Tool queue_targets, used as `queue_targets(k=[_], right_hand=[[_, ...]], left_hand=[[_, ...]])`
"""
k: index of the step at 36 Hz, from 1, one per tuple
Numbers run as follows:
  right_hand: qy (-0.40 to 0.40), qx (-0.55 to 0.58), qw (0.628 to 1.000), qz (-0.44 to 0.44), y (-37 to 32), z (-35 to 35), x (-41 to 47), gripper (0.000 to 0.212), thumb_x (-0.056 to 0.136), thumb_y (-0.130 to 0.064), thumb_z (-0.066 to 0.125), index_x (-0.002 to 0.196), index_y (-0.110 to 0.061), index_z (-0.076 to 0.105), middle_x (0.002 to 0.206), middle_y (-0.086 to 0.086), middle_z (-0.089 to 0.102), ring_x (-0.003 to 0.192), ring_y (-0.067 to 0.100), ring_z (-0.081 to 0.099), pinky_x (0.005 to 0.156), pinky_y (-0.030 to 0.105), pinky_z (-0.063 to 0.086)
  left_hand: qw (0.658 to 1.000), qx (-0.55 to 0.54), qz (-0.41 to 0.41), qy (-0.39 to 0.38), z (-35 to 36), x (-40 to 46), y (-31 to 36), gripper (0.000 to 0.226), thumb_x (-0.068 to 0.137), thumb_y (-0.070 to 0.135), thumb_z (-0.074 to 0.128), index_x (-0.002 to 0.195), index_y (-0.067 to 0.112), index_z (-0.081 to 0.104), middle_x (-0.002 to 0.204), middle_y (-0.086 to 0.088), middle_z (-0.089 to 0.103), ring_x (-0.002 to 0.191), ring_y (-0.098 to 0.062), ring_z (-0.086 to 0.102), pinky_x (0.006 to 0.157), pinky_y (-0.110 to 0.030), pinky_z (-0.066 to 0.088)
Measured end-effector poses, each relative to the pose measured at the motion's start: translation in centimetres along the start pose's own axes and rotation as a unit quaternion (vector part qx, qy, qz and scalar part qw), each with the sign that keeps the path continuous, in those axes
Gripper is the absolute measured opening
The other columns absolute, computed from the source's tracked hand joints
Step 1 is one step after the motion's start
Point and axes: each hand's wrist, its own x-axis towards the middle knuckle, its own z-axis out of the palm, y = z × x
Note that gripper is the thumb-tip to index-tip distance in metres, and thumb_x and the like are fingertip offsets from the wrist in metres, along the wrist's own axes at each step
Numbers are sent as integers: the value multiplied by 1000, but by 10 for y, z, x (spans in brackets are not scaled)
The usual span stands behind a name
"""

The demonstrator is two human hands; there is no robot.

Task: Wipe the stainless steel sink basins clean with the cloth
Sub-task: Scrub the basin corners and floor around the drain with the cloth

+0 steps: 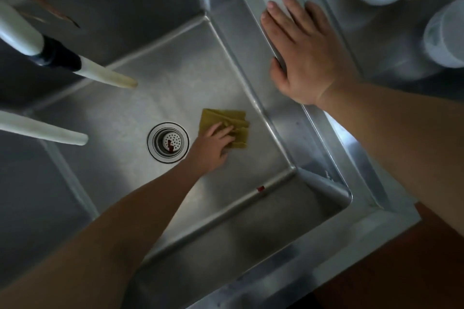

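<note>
My left hand [213,145] presses the yellow cloth [226,124] flat on the sink basin [160,98] floor, just right of the drain [168,142]; my right hand [303,57] rests, fingers straight, on the basin's rim, holding nothing.

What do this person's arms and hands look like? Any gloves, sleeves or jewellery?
Both forearms are bare, no sleeve in sight. The left hand and right hand wear no gloves, and no rings, watch or bracelet show. The nails seen on the right hand look short and unpainted.
</note>
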Motion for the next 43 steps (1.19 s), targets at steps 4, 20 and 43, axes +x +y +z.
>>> queue_targets(k=[4,20,43], right_hand=[[1,2,1000,0,0,1,0,68,95,-34,34,156,-7,19,165,10,15,153,31,7,123,53,8],[21,25,999,-10,0,0,0,68,92,-32,37,154,-6,25,164,11,19,153,32,11,121,53,12],[55,195,979,-39,-105,-7,-58,43,77,-20,54,115,-7,68,128,20,58,121,44,51,103,55,37]], left_hand=[[1000,-11,-24,-11,22,-45,14,54,85,18,64,138,23,57,156,4,38,145,-32,30,113,-44,33],[992,89,-23,-82,57,-160,25,54,53,21,87,104,32,73,123,2,68,105,-30,67,74,-35,56],[543,-659,-460,241,-35,-206,94,41,84,-4,63,120,16,58,112,-8,65,96,-27,66,86,-46,59]])
